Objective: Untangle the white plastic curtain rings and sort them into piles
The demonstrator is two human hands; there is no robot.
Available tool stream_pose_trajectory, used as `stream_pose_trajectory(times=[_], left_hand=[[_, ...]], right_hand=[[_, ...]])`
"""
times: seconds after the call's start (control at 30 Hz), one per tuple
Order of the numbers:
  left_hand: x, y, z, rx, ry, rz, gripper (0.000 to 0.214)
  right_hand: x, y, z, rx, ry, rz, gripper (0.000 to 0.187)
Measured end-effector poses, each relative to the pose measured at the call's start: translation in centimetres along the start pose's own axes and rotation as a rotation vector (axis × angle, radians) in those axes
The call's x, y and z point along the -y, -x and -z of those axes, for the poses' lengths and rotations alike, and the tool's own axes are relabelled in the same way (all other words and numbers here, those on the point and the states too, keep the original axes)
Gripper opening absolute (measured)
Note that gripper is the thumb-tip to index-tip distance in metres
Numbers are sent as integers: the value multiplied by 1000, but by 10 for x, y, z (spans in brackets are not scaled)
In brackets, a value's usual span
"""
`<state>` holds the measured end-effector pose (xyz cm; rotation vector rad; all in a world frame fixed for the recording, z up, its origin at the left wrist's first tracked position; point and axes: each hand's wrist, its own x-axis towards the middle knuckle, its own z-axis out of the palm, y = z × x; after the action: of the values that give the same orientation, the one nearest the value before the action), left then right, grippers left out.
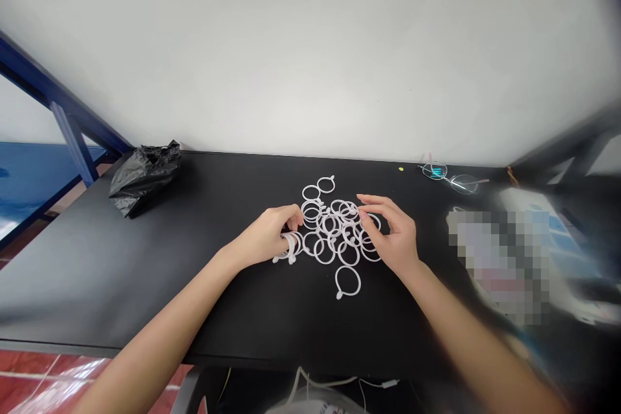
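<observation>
A loose pile of thin white plastic rings (pixel 348 253), each with a small knob or eyelet, lies on the black table. My left hand (pixel 272 233) is at the pile's left edge, its fingers curled, with several white rings (pixel 290 247) gathered at the thumb and fingers. On the other side, my right hand (pixel 392 236) reaches over the pile's right edge. Its fingers are stretched out and apart, with the thumb tip close to a ring; whether they touch cannot be made out. One single ring (pixel 359 284) lies nearer to me, apart from the rest.
A crumpled black plastic bag (pixel 145 174) sits at the table's back left. Eyeglasses (pixel 451 178) lie at the back right, near a small yellow-green spot (pixel 401 169). A blurred-out package (pixel 499 265) rests on the right. Cables (pixel 310 378) show below the table's front edge.
</observation>
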<state>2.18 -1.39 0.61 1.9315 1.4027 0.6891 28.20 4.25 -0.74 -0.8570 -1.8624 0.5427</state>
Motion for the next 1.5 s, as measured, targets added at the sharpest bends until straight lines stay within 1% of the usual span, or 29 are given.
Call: stream_pose_trajectory(times=[0.07,0.2,0.27,0.33,0.4,0.5,0.57,0.67,0.77,0.83,0.9,0.97,1.0,1.07,1.13,1.2,1.27,1.3,1.37,1.43,1.5], left_hand=[[-3,1,3,-16,75,-58,25],[-11,2,5,-67,297,-188,20],[-15,2,3,-100,395,-205,15],[-18,2,1,-132,457,-212,14],[-20,3,-1,-184,440,-255,16],[-20,2,1,-277,321,-332,14],[-18,2,3,-325,289,-334,15],[-15,2,5,-361,304,-314,17],[-13,3,4,-339,356,-311,21],[-12,3,3,-319,412,-304,22],[-12,3,3,-315,464,-290,18],[-11,3,5,-315,484,-265,16],[-11,3,7,-310,479,-249,19],[-11,3,11,-273,447,-217,24],[-10,4,15,-206,419,-194,29],[-10,5,17,-148,398,-187,32],[-11,5,16,-117,378,-200,33],[-11,5,15,-109,368,-214,34],[-12,5,11,-102,352,-246,31],[-12,4,7,-114,349,-261,21],[-12,4,5,-144,354,-258,10]], right_hand=[[0,0,-1,-6,-8,3,11],[1,1,-2,-19,-24,22,12],[5,1,-3,-25,-33,47,14],[13,0,-4,-1,-54,81,15],[23,-2,-5,85,-90,120,16],[38,-3,-8,289,-143,150,15],[45,-5,-12,393,-117,145,13],[50,-10,-22,544,4,150,13],[54,-22,-36,795,194,234,17],[57,-30,-45,905,307,250,19],[59,-36,-52,961,391,232,20],[58,-37,-55,960,435,219,19],[56,-37,-55,933,425,213,17],[52,-36,-52,832,320,168,15],[48,-36,-47,695,140,46,12],[45,-35,-42,551,-39,-120,8],[44,-35,-40,450,-183,-263,4],[45,-34,-40,427,-244,-315,7],[48,-33,-42,438,-327,-373,11],[51,-31,-44,478,-331,-379,8],[53,-29,-43,506,-266,-353,7]])
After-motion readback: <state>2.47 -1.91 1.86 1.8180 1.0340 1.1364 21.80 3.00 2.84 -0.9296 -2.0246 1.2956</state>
